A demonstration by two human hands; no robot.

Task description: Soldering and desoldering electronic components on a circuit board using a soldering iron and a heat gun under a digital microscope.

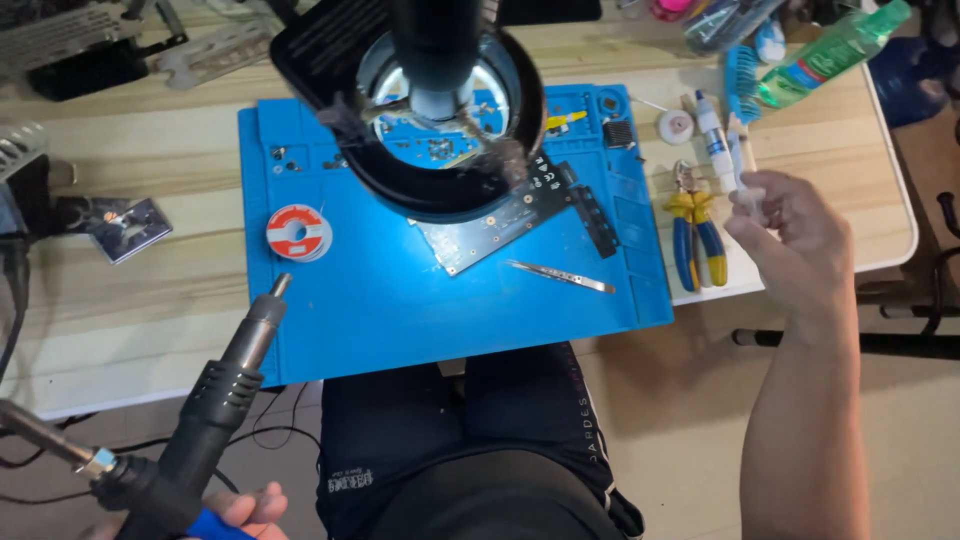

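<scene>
My left hand (240,508) at the bottom left grips a black hot-air rework tool (225,385); its metal nozzle points up toward the blue work mat (380,300). My right hand (795,235) is raised off the table's right side, pinching a small white syringe-like applicator (742,165). A dark circuit board (520,215) lies on the mat, partly hidden under a round black magnifier lamp (430,110). Metal tweezers (560,276) lie below the board. A red-and-white solder wick spool (297,232) sits on the mat's left.
Yellow-and-blue pliers (695,235), a white tube (712,135), a blue brush (742,80) and a green bottle (830,50) lie on the wooden table's right. A metal stand (118,225) sits at the left. My dark-clothed lap (460,440) is below the table edge.
</scene>
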